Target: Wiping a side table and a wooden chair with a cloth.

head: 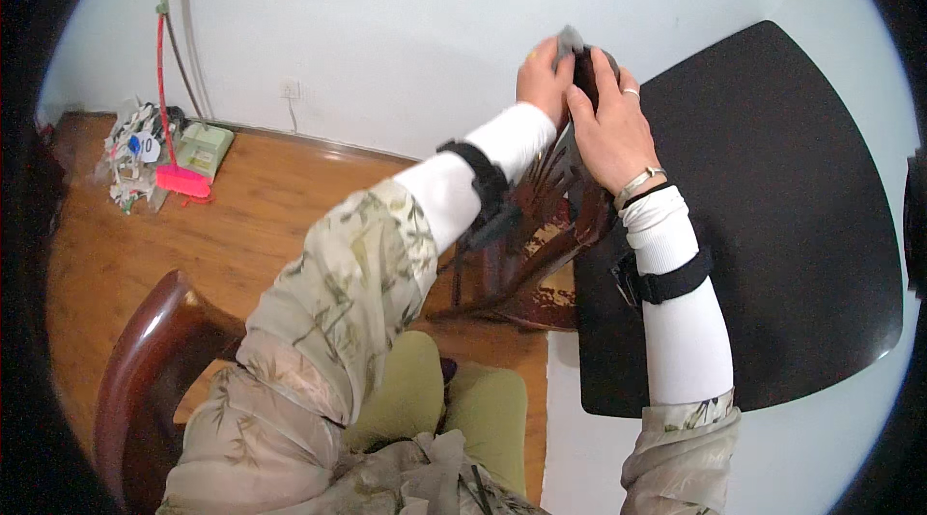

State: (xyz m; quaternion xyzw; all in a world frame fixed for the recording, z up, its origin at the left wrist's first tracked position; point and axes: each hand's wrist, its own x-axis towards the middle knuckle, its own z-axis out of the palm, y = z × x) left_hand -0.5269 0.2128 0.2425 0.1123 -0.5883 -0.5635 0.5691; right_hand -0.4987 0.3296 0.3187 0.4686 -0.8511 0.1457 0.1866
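A dark wooden chair (590, 236) stands in front of me with its slatted back upright. My left hand (542, 77) holds a grey cloth (569, 41) against the left side of the chair's top rail (584, 77). Over the right side of that rail curves my right hand (615, 130), with its fingers spread around the wood. Part of the cloth and much of the rail are hidden by my fingers. Lower down, the chair's seat (556, 295) shows a worn, peeling red and cream cover.
A black tabletop (768, 225) fills the right side. At lower left curves another wooden chair's glossy back (145, 341). Near the wall are a pink broom (182, 182), a green dustpan (206, 149) and a bag of scraps (134, 160). A wall socket (290, 89) has a cord.
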